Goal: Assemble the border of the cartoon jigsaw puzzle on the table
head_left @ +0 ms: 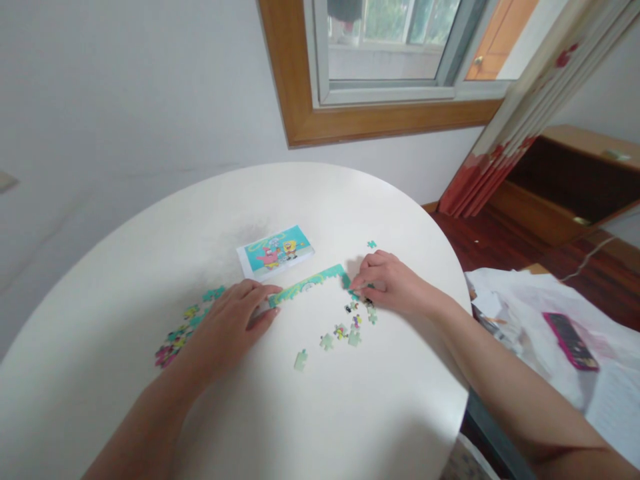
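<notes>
Left hand (237,320): part-open, thumb and fingertips straddling the left end of 1 joined puzzle strip (313,285).
Right hand (387,280): nearly closed at the strip's right end; cannot tell if gripping.
Strip: flat between both hands, just below the picture box (277,252).
Loose pieces (327,342): scattered below.
Table (260,427): bare toward near edge; crossed at right edge by forearm.

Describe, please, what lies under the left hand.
One end of the joined strip shows between thumb and forefinger of the left hand, with loose pieces beyond its outer edge. Anything directly beneath it is covered; I cannot tell.
</notes>
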`<state>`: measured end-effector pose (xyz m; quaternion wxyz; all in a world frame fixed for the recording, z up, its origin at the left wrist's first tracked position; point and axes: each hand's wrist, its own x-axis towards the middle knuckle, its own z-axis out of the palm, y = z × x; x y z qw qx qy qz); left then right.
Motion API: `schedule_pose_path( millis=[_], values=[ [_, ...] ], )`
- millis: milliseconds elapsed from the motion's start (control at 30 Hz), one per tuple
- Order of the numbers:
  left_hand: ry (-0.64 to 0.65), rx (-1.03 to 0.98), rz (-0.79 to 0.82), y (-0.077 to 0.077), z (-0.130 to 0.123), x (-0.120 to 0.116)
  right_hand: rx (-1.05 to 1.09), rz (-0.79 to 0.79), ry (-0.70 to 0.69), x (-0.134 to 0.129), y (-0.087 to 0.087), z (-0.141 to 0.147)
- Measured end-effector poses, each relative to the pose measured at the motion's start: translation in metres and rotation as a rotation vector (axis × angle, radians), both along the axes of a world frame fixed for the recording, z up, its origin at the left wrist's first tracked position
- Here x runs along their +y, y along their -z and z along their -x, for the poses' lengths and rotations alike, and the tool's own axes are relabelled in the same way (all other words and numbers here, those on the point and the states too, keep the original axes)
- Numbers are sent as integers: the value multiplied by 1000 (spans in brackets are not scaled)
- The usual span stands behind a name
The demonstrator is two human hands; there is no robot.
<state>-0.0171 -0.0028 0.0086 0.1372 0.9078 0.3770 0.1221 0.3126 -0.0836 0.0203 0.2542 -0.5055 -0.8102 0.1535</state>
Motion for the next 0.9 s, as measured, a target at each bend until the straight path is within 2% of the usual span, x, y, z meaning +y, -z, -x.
schedule_pose_path(
  millis=[133,533,767,900],
  values=[
    [-3,3,-10,0,-1,-1,33,15,-122,-2,-3,2],
    [-2,-10,-23,-2,-1,-4,-3,94,-285,-5,-9,5],
    [-4,-40,-38,-7,3,-4,82,98,-226,-8,-17,-8],
    [68,-31,-104,-19,-5,-21,99,129,-153,-14,-27,-19]
  ],
)
